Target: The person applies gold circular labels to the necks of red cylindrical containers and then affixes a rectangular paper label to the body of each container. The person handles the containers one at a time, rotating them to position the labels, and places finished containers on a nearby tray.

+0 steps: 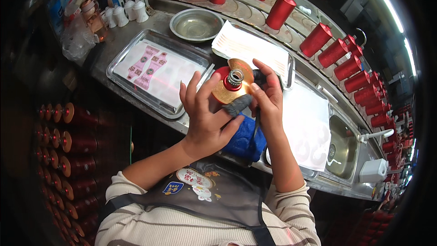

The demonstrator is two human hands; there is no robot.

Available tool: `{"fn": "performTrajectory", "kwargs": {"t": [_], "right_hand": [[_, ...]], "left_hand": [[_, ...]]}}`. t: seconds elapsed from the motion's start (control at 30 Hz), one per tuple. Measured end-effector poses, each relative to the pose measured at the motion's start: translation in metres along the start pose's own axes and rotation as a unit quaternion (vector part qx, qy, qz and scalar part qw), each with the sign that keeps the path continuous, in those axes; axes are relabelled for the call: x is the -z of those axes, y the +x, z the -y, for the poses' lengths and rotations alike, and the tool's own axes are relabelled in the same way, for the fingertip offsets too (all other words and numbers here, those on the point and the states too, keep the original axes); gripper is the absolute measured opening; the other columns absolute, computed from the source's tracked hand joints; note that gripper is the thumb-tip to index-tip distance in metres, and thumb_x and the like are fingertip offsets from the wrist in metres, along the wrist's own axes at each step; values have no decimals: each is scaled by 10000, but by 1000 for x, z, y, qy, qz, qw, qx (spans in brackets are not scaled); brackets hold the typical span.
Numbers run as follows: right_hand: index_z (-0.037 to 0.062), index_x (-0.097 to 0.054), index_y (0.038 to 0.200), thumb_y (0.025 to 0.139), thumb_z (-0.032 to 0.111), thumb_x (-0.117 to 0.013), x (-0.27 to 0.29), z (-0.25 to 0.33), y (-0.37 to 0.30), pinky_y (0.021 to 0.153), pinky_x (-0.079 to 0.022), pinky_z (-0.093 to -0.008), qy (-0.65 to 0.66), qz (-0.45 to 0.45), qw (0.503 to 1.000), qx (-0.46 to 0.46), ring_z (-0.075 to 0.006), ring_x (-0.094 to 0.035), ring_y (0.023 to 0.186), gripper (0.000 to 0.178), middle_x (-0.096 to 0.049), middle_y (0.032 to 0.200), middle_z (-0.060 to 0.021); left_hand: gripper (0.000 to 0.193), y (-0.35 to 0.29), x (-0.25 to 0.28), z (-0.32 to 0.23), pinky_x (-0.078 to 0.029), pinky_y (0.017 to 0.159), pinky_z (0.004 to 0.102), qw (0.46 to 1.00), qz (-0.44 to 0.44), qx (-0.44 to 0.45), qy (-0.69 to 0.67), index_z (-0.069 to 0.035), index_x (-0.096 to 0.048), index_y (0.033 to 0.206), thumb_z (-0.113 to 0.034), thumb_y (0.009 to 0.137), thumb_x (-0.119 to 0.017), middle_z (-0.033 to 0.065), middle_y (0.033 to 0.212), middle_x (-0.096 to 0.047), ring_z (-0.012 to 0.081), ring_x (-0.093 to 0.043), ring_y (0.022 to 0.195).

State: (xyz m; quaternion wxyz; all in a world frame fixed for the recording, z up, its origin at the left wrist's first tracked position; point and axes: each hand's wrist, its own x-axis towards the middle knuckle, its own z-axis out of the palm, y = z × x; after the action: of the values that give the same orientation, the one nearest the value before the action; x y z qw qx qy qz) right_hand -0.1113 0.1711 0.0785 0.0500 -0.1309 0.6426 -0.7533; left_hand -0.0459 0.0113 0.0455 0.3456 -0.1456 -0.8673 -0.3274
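Observation:
A red bottle (222, 74) with a bare threaded mouth is upright between my hands. Around its neck lies a shiny gold paper label (227, 94), with one flap raised at the far side. My left hand (200, 120) cups the bottle's left and near side, its outer fingers spread. A dark grey covering (237, 105) on its index finger touches the label. My right hand (269, 102) bends in from the right, thumb on the label's edge, with another dark covering near its fingers. Below the bottle sits a blue cloth (246, 139); the bottle's base is hidden.
To the left, a metal tray (119, 66) holds pink printed labels (148, 70). Beyond are a metal bowl (196, 23) and a tray with a white sheet (248, 43). Red bottles (281, 12) line a curved conveyor. A sink (342, 148) lies right; stacked bottles (79, 141) stand lower left.

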Motion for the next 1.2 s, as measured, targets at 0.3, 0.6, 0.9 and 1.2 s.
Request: {"fn": "performTrajectory", "kwargs": {"t": [0.3, 0.6, 0.9, 1.2], "right_hand": [[10, -479, 1429, 874, 7, -684, -8, 3, 7, 649, -456, -163, -65, -21, 996, 56, 0, -565, 755, 592, -597, 1195, -53], [8, -497, 1418, 861, 16, -773, -9, -1, -4, 710, -516, -165, -1, -5, 999, 49, -31, -641, 851, 622, -653, 1244, -90], [-9, -512, 1399, 847, -25, -752, -5, -1, -4, 694, -525, -169, 6, -32, 999, 13, -50, -655, 816, 602, -650, 1209, -99], [-12, -515, 1388, 837, -34, -743, -9, 5, -5, 492, -390, -139, 2, -52, 999, 7, 7, -542, 602, 597, -689, 988, -45]], "left_hand": [[858, 20, -19, 22, -478, 991, 411, 954, 40, 167, -245, -53, -485, 1325, -184, 616, -949, 150, 1262, -548, 322, -573, 1176], [1054, 32, 18, 60, -366, 1142, 383, 879, 213, 154, -398, -92, -429, 1442, -172, 543, -972, 91, 1415, -496, 257, -470, 1347], [931, 23, 16, 50, -411, 1106, 361, 892, 135, 160, -401, -93, -478, 1418, -47, 599, -918, 86, 1369, -553, 215, -546, 1280], [983, 29, 18, 58, -368, 1150, 370, 907, 161, 144, -360, -74, -463, 1441, -85, 581, -939, 72, 1393, -560, 195, -525, 1309]]}}
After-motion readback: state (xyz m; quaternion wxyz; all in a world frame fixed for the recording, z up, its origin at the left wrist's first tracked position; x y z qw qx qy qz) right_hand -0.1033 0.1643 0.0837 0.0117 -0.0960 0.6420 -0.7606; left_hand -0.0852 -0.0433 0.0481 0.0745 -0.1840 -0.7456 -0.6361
